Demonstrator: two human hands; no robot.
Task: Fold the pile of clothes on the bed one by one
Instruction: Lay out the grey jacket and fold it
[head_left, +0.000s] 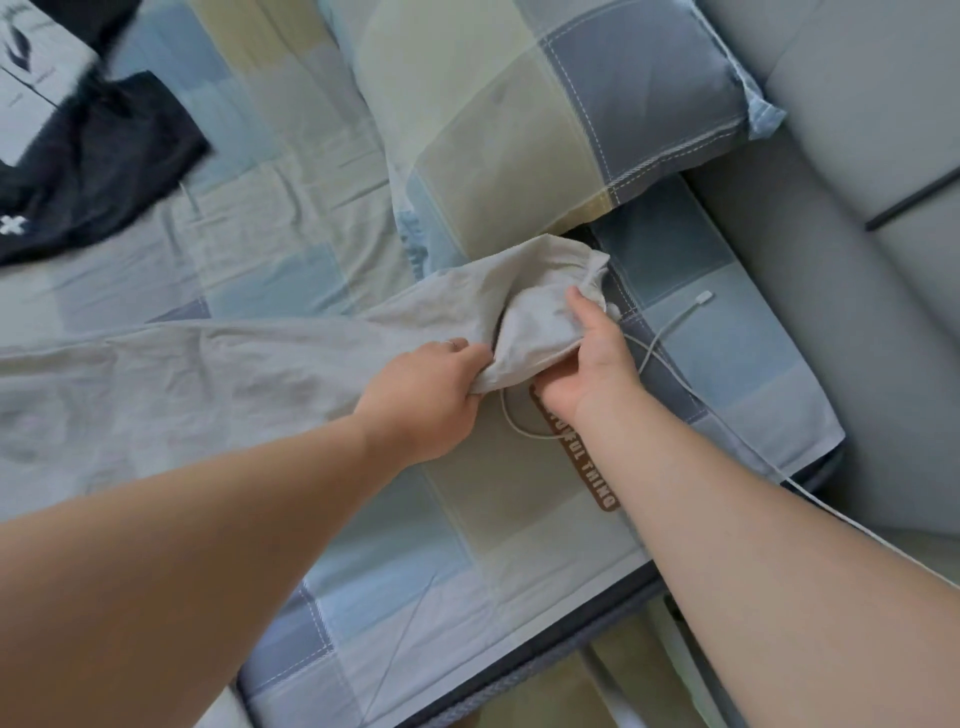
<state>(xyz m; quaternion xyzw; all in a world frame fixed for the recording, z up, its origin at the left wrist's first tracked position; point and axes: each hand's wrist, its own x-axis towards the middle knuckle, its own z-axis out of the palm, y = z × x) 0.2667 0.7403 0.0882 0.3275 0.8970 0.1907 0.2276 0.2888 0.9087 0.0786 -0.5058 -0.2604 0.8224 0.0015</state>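
A light grey garment (218, 374) lies stretched across the checked bed sheet (415, 571) from the left edge to the middle. Its right end is bunched up with a drawstring showing. My left hand (426, 395) grips the lower edge of that bunched end, fingers curled into the cloth. My right hand (587, 364) holds the same end from the right, thumb on top and fingers under the fold. A dark garment (104, 166) lies crumpled at the upper left, with a white printed piece (36, 78) on it.
A checked pillow (545, 114) lies behind the hands. A white charging cable (670, 332) runs over the sheet to the bed's right edge. A brown label (587, 467) is on the sheet. A grey padded surface (857, 156) flanks the bed on the right.
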